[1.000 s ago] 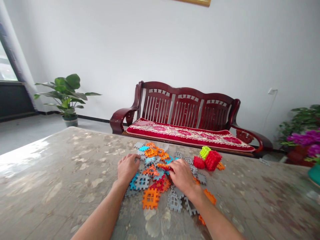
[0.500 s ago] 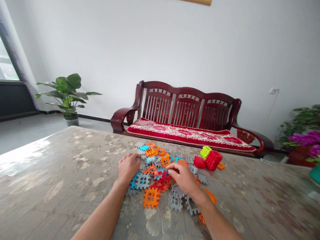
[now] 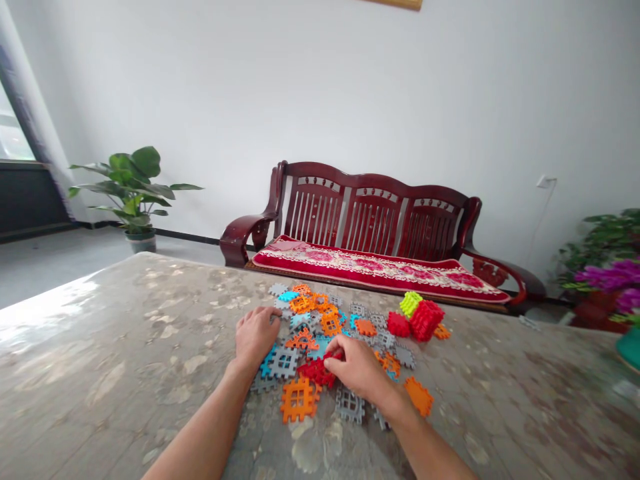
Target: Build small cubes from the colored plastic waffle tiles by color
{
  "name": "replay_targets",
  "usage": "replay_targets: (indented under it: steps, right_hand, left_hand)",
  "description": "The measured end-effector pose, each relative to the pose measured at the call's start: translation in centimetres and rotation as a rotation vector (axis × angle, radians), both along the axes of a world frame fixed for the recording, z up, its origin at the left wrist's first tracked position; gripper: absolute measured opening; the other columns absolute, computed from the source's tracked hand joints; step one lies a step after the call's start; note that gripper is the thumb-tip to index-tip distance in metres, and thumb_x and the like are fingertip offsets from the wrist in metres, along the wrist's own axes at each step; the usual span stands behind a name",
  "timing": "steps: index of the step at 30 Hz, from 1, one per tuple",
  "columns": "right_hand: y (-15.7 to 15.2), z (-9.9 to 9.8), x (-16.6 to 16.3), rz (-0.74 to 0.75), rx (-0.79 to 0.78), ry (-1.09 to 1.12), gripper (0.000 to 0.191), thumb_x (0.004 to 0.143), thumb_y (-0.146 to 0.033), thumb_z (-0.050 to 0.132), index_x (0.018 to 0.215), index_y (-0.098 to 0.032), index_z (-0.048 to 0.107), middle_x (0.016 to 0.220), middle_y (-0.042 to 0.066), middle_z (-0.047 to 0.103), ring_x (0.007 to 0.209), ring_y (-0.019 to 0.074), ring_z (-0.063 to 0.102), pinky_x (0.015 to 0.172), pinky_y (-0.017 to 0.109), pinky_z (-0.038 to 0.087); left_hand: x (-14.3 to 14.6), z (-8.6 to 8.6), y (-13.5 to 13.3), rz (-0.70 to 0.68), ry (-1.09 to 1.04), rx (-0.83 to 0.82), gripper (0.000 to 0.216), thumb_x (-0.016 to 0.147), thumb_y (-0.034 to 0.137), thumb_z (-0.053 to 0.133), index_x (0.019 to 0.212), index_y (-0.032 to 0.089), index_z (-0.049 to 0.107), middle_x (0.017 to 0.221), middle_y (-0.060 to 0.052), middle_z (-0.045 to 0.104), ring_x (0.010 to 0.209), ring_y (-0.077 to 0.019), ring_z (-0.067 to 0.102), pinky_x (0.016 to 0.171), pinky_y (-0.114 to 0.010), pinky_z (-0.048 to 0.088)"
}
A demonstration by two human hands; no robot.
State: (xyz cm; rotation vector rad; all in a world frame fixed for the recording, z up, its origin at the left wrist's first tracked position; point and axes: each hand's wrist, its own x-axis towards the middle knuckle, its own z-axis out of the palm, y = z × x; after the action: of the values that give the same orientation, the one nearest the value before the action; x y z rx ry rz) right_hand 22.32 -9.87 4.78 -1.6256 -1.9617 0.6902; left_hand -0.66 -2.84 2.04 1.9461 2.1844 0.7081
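Shifting nearer, the right hand [image 3: 354, 363] now pinches a red tile [image 3: 334, 356] between thumb and forefinger; the left hand's [image 3: 257, 333] grip is unclear.

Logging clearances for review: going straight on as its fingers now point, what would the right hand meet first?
The right hand would first meet the red pieces just ahead; it appears to be touching them, though depth is unclear here.

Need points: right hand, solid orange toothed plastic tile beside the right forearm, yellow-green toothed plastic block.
Right hand [image 3: 357, 365]: head view, back of the hand.
Solid orange toothed plastic tile [image 3: 419, 397]: head view, middle of its visible face.
Yellow-green toothed plastic block [image 3: 410, 305]: head view, middle of its visible side.
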Motion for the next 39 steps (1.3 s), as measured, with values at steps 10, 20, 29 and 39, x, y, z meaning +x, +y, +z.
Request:
replay_targets:
  steps: [10, 20, 29, 39]
  right_hand:
    - [3.2, 0.6, 7.0, -0.274, 0.103, 0.543, 0.026, 0.063, -0.042, 0.064, 0.075, -0.019, 0.061, 0.062, -0.001, 0.061, 0.060, 0.0157, 0.055, 0.059, 0.027, 0.042]
    - [4.9, -3.2, 10.2, -0.403, 0.145, 0.339, 0.027, 0.066, -0.044, 0.057, 0.074, -0.019, 0.065, 0.069, 0.003, 0.068, 0.069, 0.0200, 0.063, 0.065, 0.030, 0.046]
    - [4.8, -3.2, 10.4, -0.373, 0.171, 0.332, 0.029, 0.069, -0.046, 0.059, 0.075, -0.019, 0.067, 0.068, 0.002, 0.068, 0.067, 0.0197, 0.062, 0.064, 0.029, 0.046]
    - [4.0, -1.5, 9.6, -0.358, 0.057, 0.434, 0.033, 0.063, -0.048, 0.059, 0.076, -0.019, 0.068, 0.060, -0.001, 0.062, 0.051, 0.0148, 0.051, 0.050, 0.026, 0.037]
  left_hand:
    - [-0.1, -0.2, 0.1, -0.002, -0.002, 0.005, 0.036, 0.084, 0.030, 0.042, 0.104, 0.031, 0.072, 0.119, -0.003, 0.069, 0.113, -0.0256, 0.059, 0.098, -0.040, 0.040]
    - [0.0, 0.1, 0.0, -0.003, 0.005, 0.000, 0.037, 0.083, 0.030, 0.042, 0.105, 0.030, 0.071, 0.119, -0.005, 0.069, 0.113, -0.0258, 0.059, 0.099, -0.041, 0.040]
    - [0.0, 0.3, -0.1, -0.006, 0.004, -0.019, 0.037, 0.084, 0.029, 0.041, 0.107, 0.030, 0.071, 0.120, -0.004, 0.068, 0.113, -0.0262, 0.058, 0.099, -0.041, 0.039]
    - [0.0, 0.1, 0.0, -0.003, 0.015, -0.006, 0.036, 0.084, 0.030, 0.042, 0.105, 0.031, 0.071, 0.120, -0.004, 0.068, 0.113, -0.0252, 0.059, 0.099, -0.040, 0.040]
